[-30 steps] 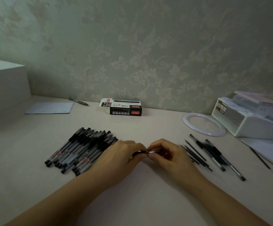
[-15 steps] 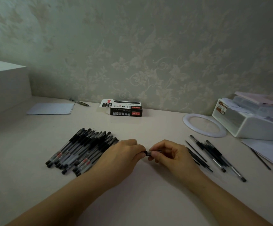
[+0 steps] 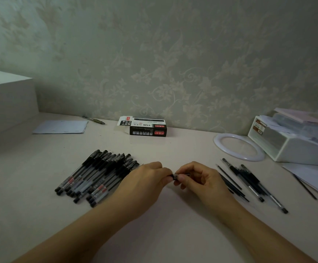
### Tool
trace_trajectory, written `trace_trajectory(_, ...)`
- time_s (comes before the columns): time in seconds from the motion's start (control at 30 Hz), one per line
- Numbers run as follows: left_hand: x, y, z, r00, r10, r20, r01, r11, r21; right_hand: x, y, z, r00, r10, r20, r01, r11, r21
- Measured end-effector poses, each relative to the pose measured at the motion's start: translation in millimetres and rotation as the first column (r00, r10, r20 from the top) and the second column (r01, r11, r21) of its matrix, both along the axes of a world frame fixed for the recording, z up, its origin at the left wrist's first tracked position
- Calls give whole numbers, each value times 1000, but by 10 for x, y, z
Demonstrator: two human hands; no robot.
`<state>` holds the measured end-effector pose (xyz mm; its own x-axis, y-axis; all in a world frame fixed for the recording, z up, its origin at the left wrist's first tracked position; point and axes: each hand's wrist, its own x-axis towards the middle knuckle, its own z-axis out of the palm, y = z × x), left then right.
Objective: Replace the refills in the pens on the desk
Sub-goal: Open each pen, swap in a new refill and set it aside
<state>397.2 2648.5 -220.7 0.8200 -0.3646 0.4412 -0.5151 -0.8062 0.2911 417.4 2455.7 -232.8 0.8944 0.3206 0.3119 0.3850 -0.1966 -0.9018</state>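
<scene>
- While both hands meet over the bench's middle, the left hand (image 3: 144,179) and right hand (image 3: 198,179) pinch one pen (image 3: 175,176) between curled fingertips.
- Pens (image 3: 97,177) lie heaped just left of them.
- Refills (image 3: 249,183) lie right; a box (image 3: 144,127) sits by the back edge.

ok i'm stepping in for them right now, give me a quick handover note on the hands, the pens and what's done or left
Left hand and right hand: both pinch one pen between them above the desk; only a short dark section shows, so its state is unclear.
Pile of capped pens: on the desk, left of the hands.
Loose refills and pens: on the desk, right of the hands.
Pen box: open, by the wall.
Done: cannot tell which pile is finished.
Left: finish the pen in hand, set it down, carry on through the pens that remain.
</scene>
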Motion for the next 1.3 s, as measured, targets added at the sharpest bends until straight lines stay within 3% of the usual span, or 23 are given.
trace_trajectory(0.2, -10, 14, 48, 995, 31, 100, -15, 988, -155, 2, 30, -12, 997, -70, 25, 70, 997, -19)
trace_trajectory(0.3, 56, 240, 167, 962, 214, 172, -168, 955, -245, 21, 1, -16, 986, -168, 12, 168, 986, 23)
trace_trajectory(0.4, 120, 523, 238, 898, 412, 154, -352, 884, -308, 31, -19, -22, 983, -183, 5, 183, 983, 27)
trace_trajectory(0.53, 143, 669, 219, 835, 548, 48, -527, 822, -214, 36, -21, -35, 986, -167, 21, 168, 986, -12)
trace_trajectory(0.7, 97, 703, 214, 789, 615, 6, -610, 784, -118, 53, -29, -58, 985, -170, 12, 170, 985, -10)
trace_trajectory(1.13, 108, 699, 157, 766, 634, -108, -638, 770, -6, 71, -31, -77, 986, -167, 15, 167, 986, -13)
trace_trajectory(1.3, 112, 667, 146, 781, 619, -77, -622, 782, -23, 63, -32, -74, 986, -169, 8, 169, 985, -15)
